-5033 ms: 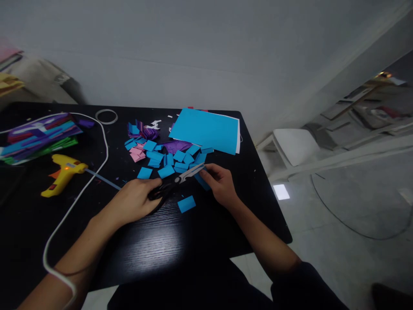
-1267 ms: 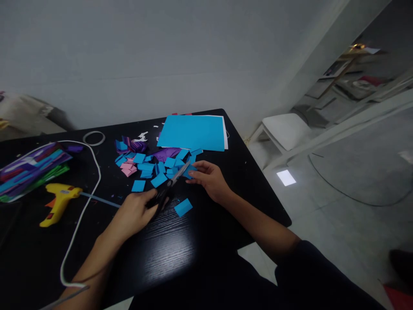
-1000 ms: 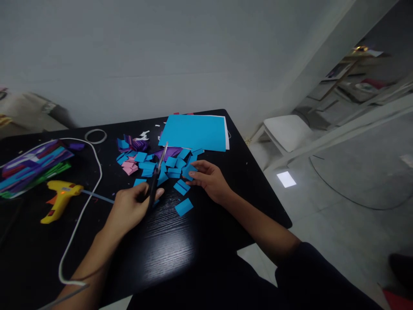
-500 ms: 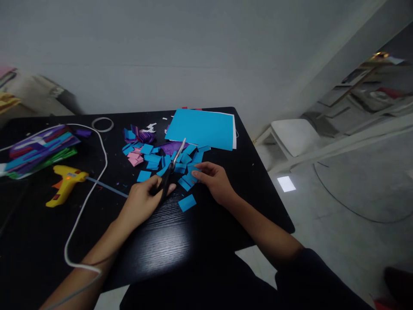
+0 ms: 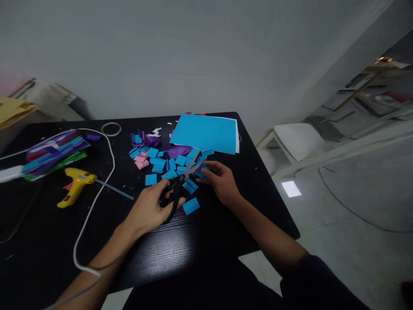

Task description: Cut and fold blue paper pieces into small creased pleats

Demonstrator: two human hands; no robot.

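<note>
My left hand [image 5: 155,203] is closed around the black handles of a pair of scissors [image 5: 177,189]. Their blades are spread and point up and to the right, toward my right hand. Between the fingertips of my right hand [image 5: 221,181] is a small piece of blue paper [image 5: 200,171], partly hidden behind the blades and fingers. Many cut blue paper pieces [image 5: 158,162] lie in a loose pile just beyond the scissors. One blue rectangle [image 5: 191,206] rests apart on the black table [image 5: 226,234], close to the handles. Pink paper pieces [image 5: 141,161] sit at the pile's left.
Blue sheets [image 5: 206,134] over white ones lie at the back right. To the left are a yellow glue gun [image 5: 75,186] with a glue stick, its white cord [image 5: 84,219], bundled colored strips [image 5: 58,153] and a tape ring [image 5: 111,128]. A white stool [image 5: 298,140] stands beyond the right edge.
The scissor blades have gone from nearly closed to spread, and they have moved right to the paper at my right fingers. The whole view has shifted slightly.
</note>
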